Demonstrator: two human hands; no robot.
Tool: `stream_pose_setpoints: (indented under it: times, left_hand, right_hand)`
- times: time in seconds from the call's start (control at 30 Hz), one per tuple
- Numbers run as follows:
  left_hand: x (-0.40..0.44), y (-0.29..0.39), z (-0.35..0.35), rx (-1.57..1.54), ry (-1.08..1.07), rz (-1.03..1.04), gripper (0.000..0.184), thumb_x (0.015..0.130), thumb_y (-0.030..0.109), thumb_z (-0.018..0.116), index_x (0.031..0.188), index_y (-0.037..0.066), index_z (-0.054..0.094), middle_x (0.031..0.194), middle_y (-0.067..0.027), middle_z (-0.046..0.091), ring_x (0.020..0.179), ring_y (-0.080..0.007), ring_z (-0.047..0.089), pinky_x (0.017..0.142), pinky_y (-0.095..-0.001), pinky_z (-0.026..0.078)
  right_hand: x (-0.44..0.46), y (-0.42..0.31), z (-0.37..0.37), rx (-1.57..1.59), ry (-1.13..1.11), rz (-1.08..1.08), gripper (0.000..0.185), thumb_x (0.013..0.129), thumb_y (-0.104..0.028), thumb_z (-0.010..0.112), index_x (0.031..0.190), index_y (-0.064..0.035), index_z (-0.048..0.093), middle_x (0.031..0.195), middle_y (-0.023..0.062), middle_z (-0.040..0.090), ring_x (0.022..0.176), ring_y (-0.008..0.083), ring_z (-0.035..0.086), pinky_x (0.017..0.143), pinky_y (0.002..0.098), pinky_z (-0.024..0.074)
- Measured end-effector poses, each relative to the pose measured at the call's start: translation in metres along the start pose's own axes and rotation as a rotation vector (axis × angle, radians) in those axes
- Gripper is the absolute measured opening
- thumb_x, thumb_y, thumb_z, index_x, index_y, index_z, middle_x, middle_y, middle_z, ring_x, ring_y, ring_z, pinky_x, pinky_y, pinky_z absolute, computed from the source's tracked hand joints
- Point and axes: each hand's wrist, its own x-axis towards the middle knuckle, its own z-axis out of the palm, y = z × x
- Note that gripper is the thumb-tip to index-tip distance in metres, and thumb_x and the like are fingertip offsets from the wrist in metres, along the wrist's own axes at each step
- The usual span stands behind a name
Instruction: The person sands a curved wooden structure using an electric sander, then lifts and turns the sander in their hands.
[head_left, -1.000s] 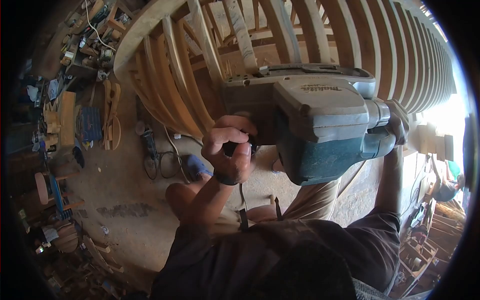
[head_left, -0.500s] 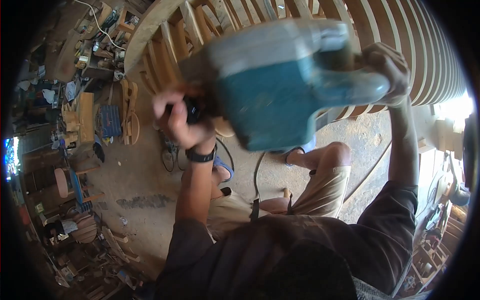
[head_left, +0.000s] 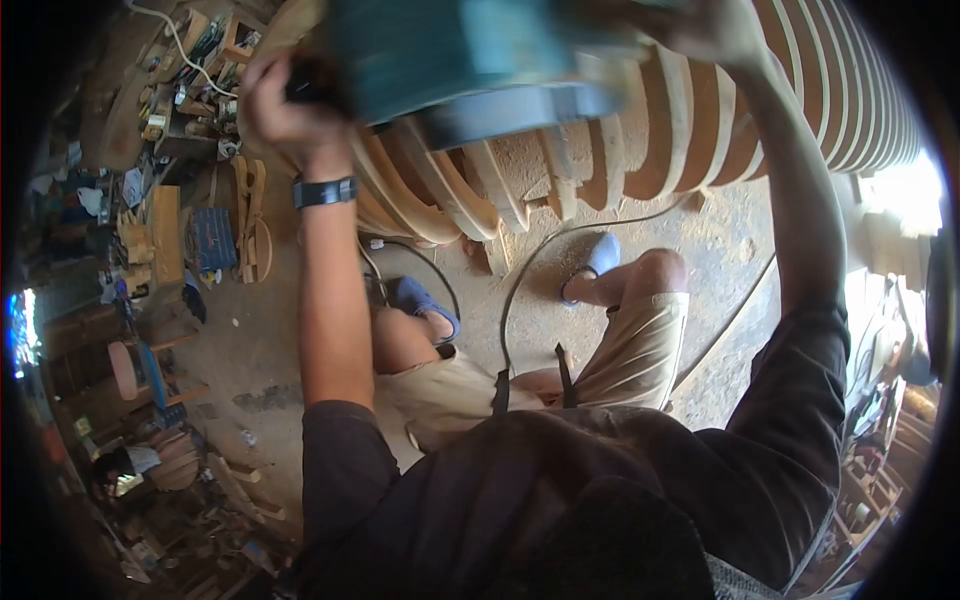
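Through the head camera I see a teal belt sander [head_left: 430, 60] at the far edge of my view, over the curved wooden ribs [head_left: 675, 120]; I cannot tell whether its belt touches them. My left hand [head_left: 288, 115] is closed around its dark front knob [head_left: 318, 82], though blurred. My right hand [head_left: 705, 30] is at the rear end, dark and partly cut off, so I cannot tell how its fingers sit.

I judge the gaps between ribs the main hazard: with so little wood under it, the sander could tip and gouge an edge if my two hands press unevenly. The black cord [head_left: 512, 290] curves across the floor [head_left: 720, 240] between the blue clogs [head_left: 602, 255] and on to the right; a shifted foot could snag it and jerk whatever it feeds.
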Motion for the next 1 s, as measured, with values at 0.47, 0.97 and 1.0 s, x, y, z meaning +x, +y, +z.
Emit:
stream_pose_setpoints:
  times: [0.47, 0.97, 1.0]
  left_hand:
    - [-0.045, 0.011, 0.019, 0.244, -0.09, 0.173, 0.022, 0.09, 0.016, 0.046, 0.084, -0.002, 0.058, 0.083, -0.0101, 0.06, 0.074, -0.0206, 0.061, 0.07, -0.0328, 0.053]
    - [-0.211, 0.032, -0.042, 0.306, -0.171, 0.134, 0.02, 0.093, 0.026, 0.051, 0.091, 0.006, 0.049, 0.078, -0.014, 0.059, 0.064, -0.0189, 0.058, 0.054, -0.0287, 0.047]
    - [-0.195, 0.03, -0.036, 0.326, -0.158, 0.153, 0.021, 0.091, 0.026, 0.053, 0.091, 0.006, 0.05, 0.077, -0.0136, 0.059, 0.063, -0.0193, 0.057, 0.054, -0.0291, 0.047]
  right_hand:
    - [-0.061, 0.061, -0.028, -0.195, -0.03, -0.169, 0.048, 0.065, -0.016, 0.086, 0.108, -0.0044, 0.066, 0.088, 0.0112, 0.07, 0.079, 0.0233, 0.07, 0.074, 0.0323, 0.0559]
    - [-0.158, 0.023, -0.013, 0.026, -0.044, -0.404, 0.018, 0.061, -0.002, 0.068, 0.073, -0.0041, 0.055, 0.071, 0.0094, 0.059, 0.06, 0.0248, 0.059, 0.053, 0.0372, 0.0435]
    - [-0.15, 0.026, -0.015, 0.032, -0.038, -0.417, 0.018, 0.061, -0.004, 0.068, 0.075, -0.0032, 0.057, 0.073, 0.0101, 0.06, 0.061, 0.0258, 0.059, 0.055, 0.0373, 0.0442]
